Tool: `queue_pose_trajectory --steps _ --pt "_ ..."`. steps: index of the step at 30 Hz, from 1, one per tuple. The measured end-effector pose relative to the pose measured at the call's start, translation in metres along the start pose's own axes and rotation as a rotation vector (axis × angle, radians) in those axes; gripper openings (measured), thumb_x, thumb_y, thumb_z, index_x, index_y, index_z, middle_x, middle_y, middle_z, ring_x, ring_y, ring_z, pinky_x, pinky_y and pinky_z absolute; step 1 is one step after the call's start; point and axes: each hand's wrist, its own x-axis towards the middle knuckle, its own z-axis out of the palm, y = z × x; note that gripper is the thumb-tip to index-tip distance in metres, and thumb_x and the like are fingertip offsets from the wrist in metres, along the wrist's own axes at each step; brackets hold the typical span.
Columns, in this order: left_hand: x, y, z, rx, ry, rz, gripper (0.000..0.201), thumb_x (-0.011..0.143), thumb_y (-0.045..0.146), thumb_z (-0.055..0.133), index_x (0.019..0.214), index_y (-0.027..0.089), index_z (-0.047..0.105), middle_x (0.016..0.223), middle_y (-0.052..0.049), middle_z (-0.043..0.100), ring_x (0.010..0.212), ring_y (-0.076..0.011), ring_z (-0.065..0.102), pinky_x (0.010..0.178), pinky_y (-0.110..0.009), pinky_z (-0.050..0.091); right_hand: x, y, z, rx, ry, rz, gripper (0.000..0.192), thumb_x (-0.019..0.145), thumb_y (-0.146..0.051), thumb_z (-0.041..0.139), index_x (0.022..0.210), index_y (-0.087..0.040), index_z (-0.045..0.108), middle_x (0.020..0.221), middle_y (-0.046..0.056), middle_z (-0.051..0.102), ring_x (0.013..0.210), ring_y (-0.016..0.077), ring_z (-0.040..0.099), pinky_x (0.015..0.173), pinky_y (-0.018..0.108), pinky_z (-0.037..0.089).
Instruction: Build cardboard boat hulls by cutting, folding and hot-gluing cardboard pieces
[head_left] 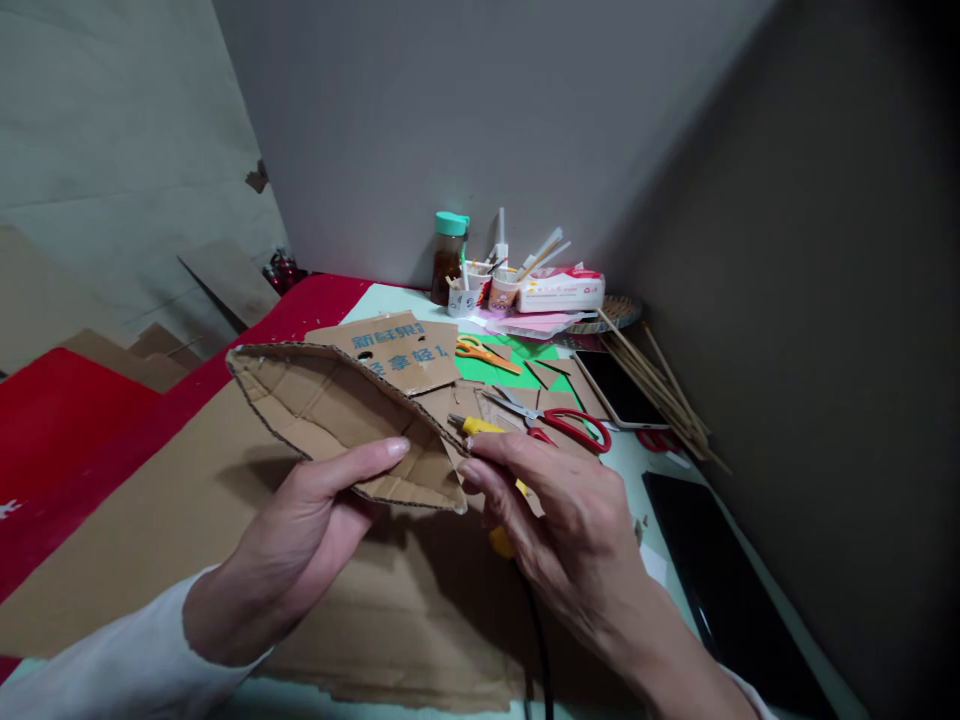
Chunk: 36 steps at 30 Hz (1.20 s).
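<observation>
A curved, hollow cardboard piece (352,410), pointed at its left end, is held above the table. My left hand (322,520) is closed around its lower edge, thumb pressed on the inner face. At the right end, the thumb and forefinger of my right hand (555,510) pinch the cardboard edge. Behind that hand lies a yellow glue gun (484,426), partly hidden, with a black cord (538,640) running toward me. Just beyond are red-handled scissors (577,428) with spread handles. Orange scissors (487,355) rest farther back.
A large cardboard sheet (172,520) covers the near table. Printed cardboard (405,378) lies behind the held piece. At the back stand a lidded bottle (448,255), paper cups (504,292) and a tissue pack (561,292). Wooden sticks (660,385), a tablet (619,388) and a black slab (720,570) lie right.
</observation>
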Motion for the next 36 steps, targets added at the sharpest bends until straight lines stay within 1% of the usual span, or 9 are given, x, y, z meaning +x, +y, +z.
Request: queue_pose_trajectory --steps 9,13,16,20,23,25,29,34,36 --pt "-0.005 0.005 0.004 -0.110 0.004 -0.098 0.043 0.072 0.013 0.075 0.113 0.023 0.072 0.110 -0.005 0.078 0.110 -0.0312 0.069 0.084 -0.040 0.064 -0.002 0.004 -0.002 -0.069 0.256 -0.031 0.004 0.095 -0.017 0.063 0.094 -0.016 0.066 0.073 0.000 0.073 0.057 0.0099 0.066 0.057 0.021 0.050" --pt "-0.007 0.007 0.006 -0.179 0.043 -0.143 0.049 0.071 0.007 0.074 0.118 0.022 0.070 0.110 -0.006 0.078 0.106 -0.0301 0.071 0.080 -0.037 0.065 -0.002 0.003 -0.001 0.019 0.270 -0.059 0.005 0.095 -0.016 0.064 0.092 -0.015 0.068 0.070 -0.002 0.071 0.050 0.0073 0.061 0.054 0.019 0.047" --pt "-0.005 0.009 0.008 -0.212 0.071 -0.150 0.049 0.074 0.001 0.067 0.119 0.020 0.069 0.106 -0.007 0.078 0.095 -0.0278 0.074 0.074 -0.035 0.066 -0.001 0.002 -0.004 0.172 0.206 0.004 0.012 0.099 -0.022 0.057 0.097 -0.016 0.068 0.072 -0.002 0.071 0.053 0.0074 0.062 0.058 0.020 0.048" --pt "0.001 0.013 0.010 -0.258 0.098 -0.149 0.044 0.080 -0.005 0.059 0.119 0.015 0.066 0.094 -0.007 0.078 0.079 -0.0205 0.075 0.068 -0.031 0.065 0.001 0.007 -0.015 0.286 0.097 0.286 0.032 0.105 -0.039 0.041 0.100 -0.021 0.066 0.078 -0.002 0.070 0.055 0.0087 0.061 0.060 0.022 0.047" --pt "0.007 0.017 0.008 -0.313 0.197 -0.117 0.035 0.078 -0.009 0.054 0.101 0.011 0.070 0.079 -0.007 0.076 0.066 -0.0187 0.071 0.061 -0.030 0.063 -0.002 0.019 -0.018 -0.070 -0.025 0.463 0.039 0.100 -0.047 0.046 0.074 -0.020 0.058 0.064 0.000 0.062 0.055 0.0138 0.057 0.053 0.026 0.038" --pt "0.010 0.020 0.005 -0.353 0.210 -0.115 0.025 0.073 -0.007 0.055 0.084 0.011 0.069 0.073 -0.009 0.073 0.063 -0.0191 0.068 0.054 -0.029 0.060 -0.007 0.027 -0.015 -0.327 -0.167 0.539 0.040 0.097 -0.053 0.046 0.076 -0.020 0.057 0.064 0.003 0.063 0.055 0.0182 0.057 0.052 0.029 0.034" --pt "0.012 0.024 -0.006 -0.410 0.095 -0.099 0.019 0.061 0.000 0.070 0.072 0.014 0.067 0.068 -0.005 0.065 0.062 -0.0174 0.061 0.052 -0.027 0.056 -0.020 0.033 0.000 -0.642 -0.341 0.598 0.047 0.094 -0.065 0.041 0.096 -0.020 0.057 0.067 0.006 0.067 0.058 0.0276 0.065 0.051 0.031 0.033" --pt "0.015 0.022 -0.019 -0.433 -0.454 0.114 0.024 0.061 0.028 0.089 0.073 0.018 0.071 0.074 -0.001 0.063 0.071 -0.0130 0.058 0.063 -0.022 0.053 -0.029 0.029 0.013 -0.746 -0.423 0.669 0.046 0.094 -0.063 0.044 0.106 -0.019 0.053 0.072 0.008 0.070 0.067 0.0320 0.070 0.051 0.032 0.037" --pt "0.017 0.021 -0.022 -0.418 -0.550 0.170 0.020 0.067 0.034 0.086 0.071 0.021 0.072 0.073 -0.001 0.062 0.071 -0.0136 0.057 0.063 -0.023 0.051 -0.032 0.028 0.015 -0.755 -0.406 0.657 0.043 0.096 -0.058 0.042 0.110 -0.018 0.050 0.071 0.007 0.069 0.064 0.0304 0.070 0.050 0.032 0.037"
